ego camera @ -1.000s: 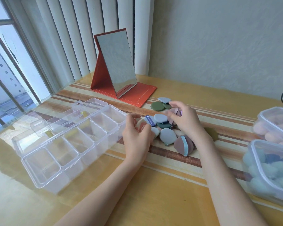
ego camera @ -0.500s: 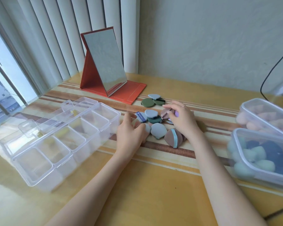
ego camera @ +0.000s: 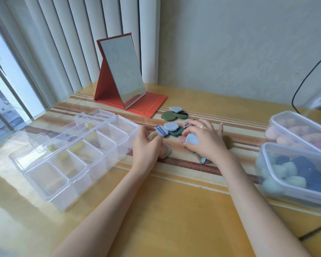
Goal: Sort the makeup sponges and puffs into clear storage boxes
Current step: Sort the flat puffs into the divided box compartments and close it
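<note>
While the left hand (ego camera: 146, 147) curls over puffs, the right hand (ego camera: 202, 140) pinches a blue puff (ego camera: 192, 139) — beside the divided box (ego camera: 78, 154).

Puffs under left hand (ego camera: 146, 151) and right hand (ego camera: 205, 140) mostly hidden. Right of the hands, 2 sponge boxes (ego camera: 293, 175) cut off by frame edge, contents blurred through plastic. Ring on right hand too small to resolve.
</note>
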